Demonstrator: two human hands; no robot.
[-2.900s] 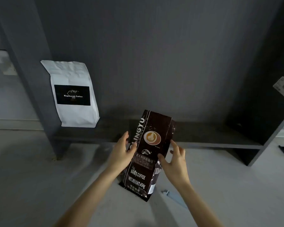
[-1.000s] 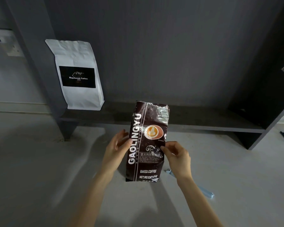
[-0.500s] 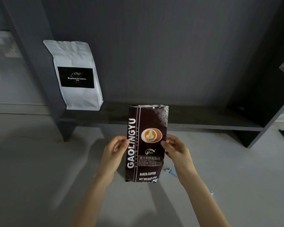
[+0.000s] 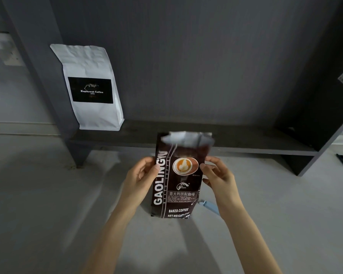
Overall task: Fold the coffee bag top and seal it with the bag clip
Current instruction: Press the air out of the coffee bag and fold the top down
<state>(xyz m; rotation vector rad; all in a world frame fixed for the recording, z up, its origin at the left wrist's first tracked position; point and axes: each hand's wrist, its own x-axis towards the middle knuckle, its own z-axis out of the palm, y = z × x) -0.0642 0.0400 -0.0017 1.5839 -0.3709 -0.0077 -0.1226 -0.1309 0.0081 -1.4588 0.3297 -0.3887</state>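
Both hands, left hand (image 4: pixel 141 178) and right hand (image 4: pixel 218 177), pinch the upright coffee bag (image 4: pixel 176 184) with their fingers; its loose foil top may crease unevenly, defeating the bag clip (image 4: pixel 209 206).

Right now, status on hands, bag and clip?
Left hand and right hand gripping brown coffee bag. Top unfolded. Blue clip on floor, untouched.

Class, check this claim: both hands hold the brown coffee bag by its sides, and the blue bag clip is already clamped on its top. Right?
Not quite. The head view shows the left hand and right hand holding the brown coffee bag by its sides, but the blue bag clip lies on the floor behind the right wrist, not on the top.
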